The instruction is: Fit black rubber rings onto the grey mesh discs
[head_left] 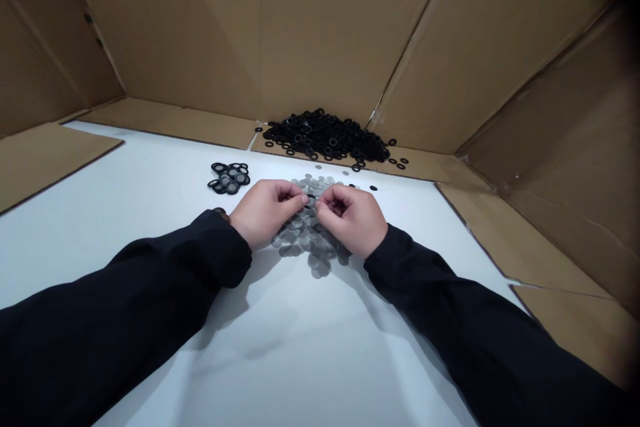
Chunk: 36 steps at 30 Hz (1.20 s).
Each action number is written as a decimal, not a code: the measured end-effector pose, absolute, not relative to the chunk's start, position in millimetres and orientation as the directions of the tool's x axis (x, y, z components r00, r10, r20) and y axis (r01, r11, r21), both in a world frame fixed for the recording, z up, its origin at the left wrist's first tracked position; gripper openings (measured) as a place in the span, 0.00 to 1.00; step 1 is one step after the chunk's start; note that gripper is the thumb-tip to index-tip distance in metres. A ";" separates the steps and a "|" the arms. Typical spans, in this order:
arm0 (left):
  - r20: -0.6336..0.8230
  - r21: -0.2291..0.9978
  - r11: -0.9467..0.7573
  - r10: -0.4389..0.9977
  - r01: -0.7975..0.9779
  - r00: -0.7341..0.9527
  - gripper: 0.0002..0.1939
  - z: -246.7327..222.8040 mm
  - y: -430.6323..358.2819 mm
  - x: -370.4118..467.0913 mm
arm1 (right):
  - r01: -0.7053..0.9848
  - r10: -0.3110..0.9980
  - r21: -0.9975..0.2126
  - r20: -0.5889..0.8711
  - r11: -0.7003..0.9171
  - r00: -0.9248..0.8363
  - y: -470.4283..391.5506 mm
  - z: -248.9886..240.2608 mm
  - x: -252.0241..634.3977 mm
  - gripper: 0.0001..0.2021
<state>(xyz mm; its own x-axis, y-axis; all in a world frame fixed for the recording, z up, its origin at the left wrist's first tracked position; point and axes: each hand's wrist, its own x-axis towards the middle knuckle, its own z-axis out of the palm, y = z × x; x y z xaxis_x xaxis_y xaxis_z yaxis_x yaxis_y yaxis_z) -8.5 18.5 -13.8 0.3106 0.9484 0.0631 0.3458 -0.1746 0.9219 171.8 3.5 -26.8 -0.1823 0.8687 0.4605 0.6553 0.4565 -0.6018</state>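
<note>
Between my two hands is a small black ring washer [311,197], partly covered by the fingertips. My left hand [267,210] pinches its left side with thumb and forefinger. The fingers of my right hand [354,215] are closed in a pinch at the right side of the same ring; a grey disc seems to lie within it, but too small to be sure. Under both hands spreads a loose pile of thin grey discs [300,237]. Left of my left hand lies a cluster of black rings with grey discs inside [230,178].
A large heap of black rings [325,137] rests on a cardboard strip against the back wall. Tall cardboard walls [200,27] surround the white table [280,347]. Flat cardboard pieces [50,153] line its edges. A few stray black rings [373,188] lie near the discs.
</note>
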 end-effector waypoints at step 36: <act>0.161 0.825 -0.357 0.891 0.437 0.424 0.05 -9.5 11.2 -7.0 | 0.476 0.926 -0.794 0.312 0.377 -0.214 1.5 -26.4 167.1 0.05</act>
